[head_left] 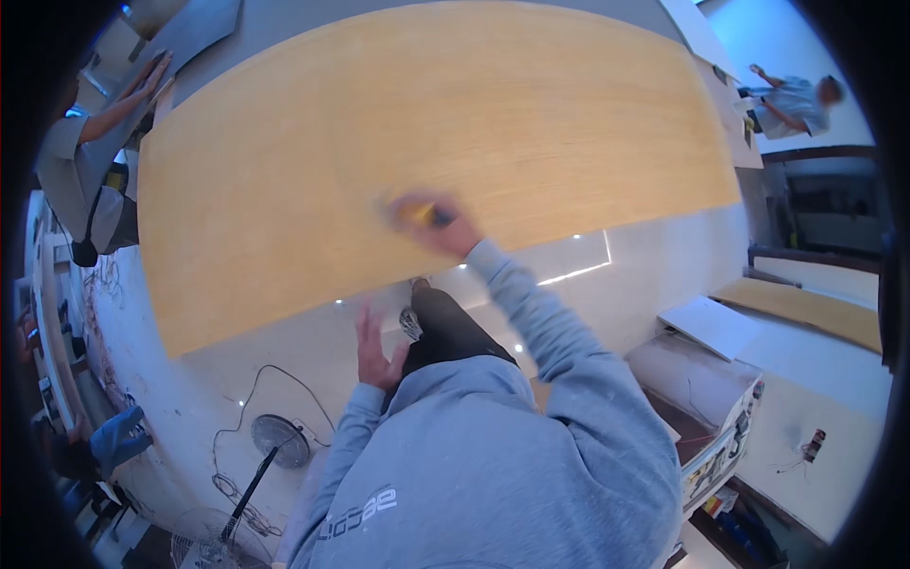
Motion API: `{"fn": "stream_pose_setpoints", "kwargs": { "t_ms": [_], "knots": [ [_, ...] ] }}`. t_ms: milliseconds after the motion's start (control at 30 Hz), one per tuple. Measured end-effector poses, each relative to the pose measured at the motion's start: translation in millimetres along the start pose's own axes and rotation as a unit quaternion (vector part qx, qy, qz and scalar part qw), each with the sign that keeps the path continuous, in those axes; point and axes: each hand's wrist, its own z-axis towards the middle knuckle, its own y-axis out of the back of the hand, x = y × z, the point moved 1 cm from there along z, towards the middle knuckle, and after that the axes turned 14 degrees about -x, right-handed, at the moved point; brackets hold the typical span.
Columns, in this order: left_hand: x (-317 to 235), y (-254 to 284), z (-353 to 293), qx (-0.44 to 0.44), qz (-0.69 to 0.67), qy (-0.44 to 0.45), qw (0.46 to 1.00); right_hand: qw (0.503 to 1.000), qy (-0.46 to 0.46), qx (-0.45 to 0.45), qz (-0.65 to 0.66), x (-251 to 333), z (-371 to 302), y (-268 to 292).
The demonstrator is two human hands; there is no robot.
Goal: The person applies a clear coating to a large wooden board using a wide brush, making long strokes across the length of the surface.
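Observation:
A large pale wooden panel (313,161) spreads in front of me. Smeared by motion, my right hand (441,226) is over its near part, closed around a small yellow-and-black handheld object (428,214). The blur hides what kind of object this is, and I cannot tell whether it touches the wood. My left hand (377,356) holds nothing. Its fingers are apart, and it hangs off the panel's near edge, beside my dark-trousered leg.
A person (95,171) leans over a grey sheet at the far left; another person (801,104) is at the far right. On the left floor are a standing fan (281,441) and a loose cable (216,446). A cluttered open-topped box (697,379) stands at right.

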Motion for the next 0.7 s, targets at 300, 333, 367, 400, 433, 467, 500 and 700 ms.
{"fn": "stream_pose_setpoints", "kwargs": {
  "t_ms": [300, 333, 367, 400, 433, 467, 500, 700],
  "knots": [
    [38.7, 103.7, -109.2, -0.052, 0.178, 0.162, 0.969, 0.981, -0.164, -0.040, -0.094, -76.4, 60.9, 242.5],
    [41.1, 111.8, -117.0, -0.053, 0.177, 0.159, 0.970, 0.976, -0.041, -0.105, -0.185, -76.4, 78.0, 275.8],
    [44.3, 115.6, -124.8, -0.063, 0.184, 0.189, 0.963, 0.945, 0.083, -0.166, -0.271, -75.6, 87.2, 297.4],
    [44.2, 119.1, -134.1, -0.074, 0.197, 0.224, 0.952, 0.947, 0.082, -0.163, -0.266, -70.0, 89.1, 287.6],
    [40.2, 120.8, -143.0, -0.077, 0.204, 0.227, 0.949, 0.949, 0.063, -0.138, -0.276, -54.1, 88.5, 259.7],
    [35.7, 116.0, -145.0, -0.096, 0.220, 0.245, 0.939, 0.948, 0.044, -0.118, -0.292, -40.3, 82.2, 233.4],
    [29.3, 104.6, -141.7, -0.111, 0.231, 0.257, 0.932, 0.983, 0.028, -0.113, -0.138, -47.9, 63.9, 201.2],
    [-43.5, -21.0, -102.3, -0.053, 0.175, 0.253, 0.950, 0.977, -0.133, 0.158, 0.051, -28.3, -57.2, 121.8]
  ]
}}
